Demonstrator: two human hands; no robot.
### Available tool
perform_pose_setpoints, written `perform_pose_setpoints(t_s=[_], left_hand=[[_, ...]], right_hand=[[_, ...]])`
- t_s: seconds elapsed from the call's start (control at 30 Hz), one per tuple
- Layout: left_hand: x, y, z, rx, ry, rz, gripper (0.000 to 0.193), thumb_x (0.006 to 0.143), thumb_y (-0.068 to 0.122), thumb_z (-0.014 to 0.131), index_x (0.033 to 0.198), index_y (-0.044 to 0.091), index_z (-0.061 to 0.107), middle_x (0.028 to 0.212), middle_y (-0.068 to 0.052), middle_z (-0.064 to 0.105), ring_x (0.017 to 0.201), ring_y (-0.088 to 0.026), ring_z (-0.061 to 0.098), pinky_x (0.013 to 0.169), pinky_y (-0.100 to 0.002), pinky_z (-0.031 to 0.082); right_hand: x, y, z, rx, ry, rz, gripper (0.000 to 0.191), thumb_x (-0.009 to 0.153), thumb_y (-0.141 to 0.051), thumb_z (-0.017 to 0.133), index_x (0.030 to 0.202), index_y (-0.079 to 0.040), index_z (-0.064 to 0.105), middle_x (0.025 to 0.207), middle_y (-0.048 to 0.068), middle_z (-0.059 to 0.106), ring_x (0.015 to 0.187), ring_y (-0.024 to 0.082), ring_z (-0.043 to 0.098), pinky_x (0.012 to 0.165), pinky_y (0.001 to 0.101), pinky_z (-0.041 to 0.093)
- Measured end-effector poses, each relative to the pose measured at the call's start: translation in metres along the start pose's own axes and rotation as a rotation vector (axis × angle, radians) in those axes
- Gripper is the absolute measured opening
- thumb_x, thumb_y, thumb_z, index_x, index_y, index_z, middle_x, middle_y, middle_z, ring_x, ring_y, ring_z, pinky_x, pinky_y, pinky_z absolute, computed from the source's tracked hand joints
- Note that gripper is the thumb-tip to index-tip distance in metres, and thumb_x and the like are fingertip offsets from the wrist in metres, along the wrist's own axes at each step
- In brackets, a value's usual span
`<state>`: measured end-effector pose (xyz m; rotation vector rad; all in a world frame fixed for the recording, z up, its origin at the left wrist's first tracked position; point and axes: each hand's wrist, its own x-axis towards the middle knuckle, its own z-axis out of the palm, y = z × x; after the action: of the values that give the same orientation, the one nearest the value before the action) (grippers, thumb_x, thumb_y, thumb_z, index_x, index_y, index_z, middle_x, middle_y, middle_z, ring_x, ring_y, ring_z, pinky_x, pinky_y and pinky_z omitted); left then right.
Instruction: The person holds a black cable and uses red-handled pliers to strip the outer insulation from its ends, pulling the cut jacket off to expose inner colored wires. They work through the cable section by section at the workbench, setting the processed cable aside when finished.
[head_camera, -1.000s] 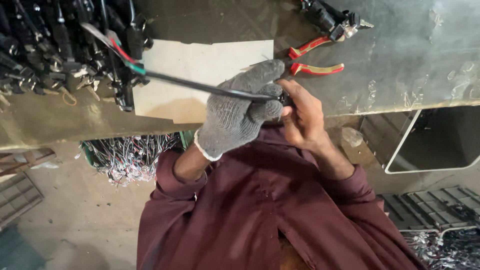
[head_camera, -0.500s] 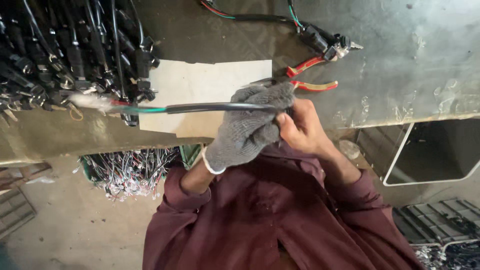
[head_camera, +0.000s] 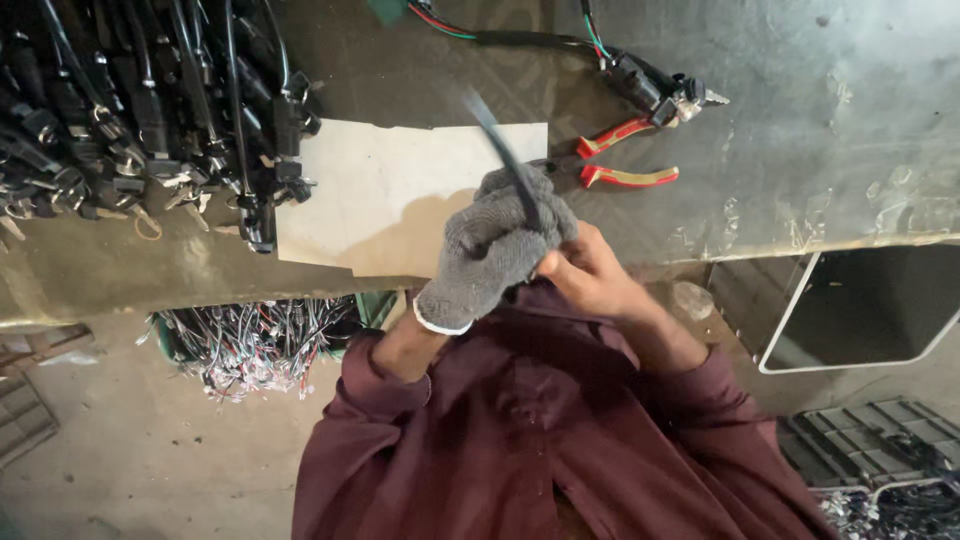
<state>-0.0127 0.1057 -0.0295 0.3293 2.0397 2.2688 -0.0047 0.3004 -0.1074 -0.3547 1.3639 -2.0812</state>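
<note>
Gripping a dark cable (head_camera: 505, 160) in my gloved left hand (head_camera: 495, 255), I have the fingers clenched around it while its blurred end sticks up over the white sheet (head_camera: 390, 200) on the counter (head_camera: 800, 150). My bare right hand (head_camera: 590, 275) pinches the cable just below. Red-handled pliers (head_camera: 620, 160) lie near.

A grey knit glove with a white cuff is covering the left hand (head_camera: 495, 255), gripping a black cable (head_camera: 505, 160). Maroon sleeves (head_camera: 400, 430) are showing below; red-and-yellow pliers (head_camera: 625, 160) and pale cardboard (head_camera: 390, 195) are lying on the grey tabletop (head_camera: 820, 150).
</note>
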Motion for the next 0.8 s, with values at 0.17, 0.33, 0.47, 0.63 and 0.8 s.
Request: perform_pose_setpoints(t_s=[0.17, 0.33, 0.47, 0.63, 0.8], left_hand=[[0.004, -0.005, -0.007, 0.049, -0.025, 0.027, 0.034, 0.110, 0.022, 0.059, 0.137, 0.000, 0.055, 0.137, -0.013, 0.062, 0.130, -0.021, 0.059, 0.113, -0.034, 0.048], [-0.009, 0.002, -0.017, -0.294, 0.104, -0.132, 0.043, 0.111, 0.025, 0.055, 0.145, -0.001, 0.048, 0.122, -0.009, 0.060, 0.101, -0.014, 0.062, 0.092, -0.027, 0.051], [-0.012, -0.001, -0.016, -0.356, 0.239, -0.110, 0.031, 0.113, 0.020, 0.055, 0.135, -0.003, 0.054, 0.107, -0.007, 0.060, 0.080, -0.009, 0.054, 0.073, -0.022, 0.047], [-0.010, 0.005, -0.018, -0.046, -0.001, -0.027, 0.028, 0.115, 0.018, 0.053, 0.135, -0.001, 0.057, 0.113, -0.007, 0.058, 0.092, -0.009, 0.055, 0.082, -0.021, 0.049], [-0.013, 0.035, -0.011, -0.368, -0.120, -0.228, 0.036, 0.118, 0.025, 0.055, 0.144, 0.001, 0.055, 0.108, -0.004, 0.062, 0.080, -0.003, 0.048, 0.075, -0.017, 0.044]], right_hand=[[0.023, -0.037, 0.025, -0.093, 0.343, -0.159, 0.058, 0.103, -0.044, 0.066, 0.142, -0.009, 0.041, 0.132, 0.005, 0.054, 0.113, 0.013, 0.050, 0.098, 0.0292, 0.043], [0.036, -0.091, -0.003, -1.426, 0.151, -0.472, 0.083, 0.083, -0.068, 0.071, 0.129, -0.002, 0.048, 0.129, 0.021, 0.053, 0.119, 0.038, 0.051, 0.098, 0.0554, 0.037], [0.033, -0.091, -0.039, -1.907, 0.241, -0.405, 0.066, 0.091, -0.064, 0.077, 0.129, -0.011, 0.064, 0.129, 0.012, 0.060, 0.123, 0.033, 0.055, 0.103, 0.0531, 0.033], [0.032, -0.079, -0.049, -1.054, 0.484, -0.238, 0.062, 0.090, -0.067, 0.070, 0.118, -0.012, 0.060, 0.116, -0.003, 0.059, 0.109, 0.016, 0.059, 0.098, 0.0370, 0.046], [0.030, -0.090, -0.017, -0.550, 0.334, 0.000, 0.037, 0.082, -0.022, 0.058, 0.116, -0.007, 0.063, 0.107, -0.001, 0.066, 0.099, 0.016, 0.065, 0.090, 0.0339, 0.055]])
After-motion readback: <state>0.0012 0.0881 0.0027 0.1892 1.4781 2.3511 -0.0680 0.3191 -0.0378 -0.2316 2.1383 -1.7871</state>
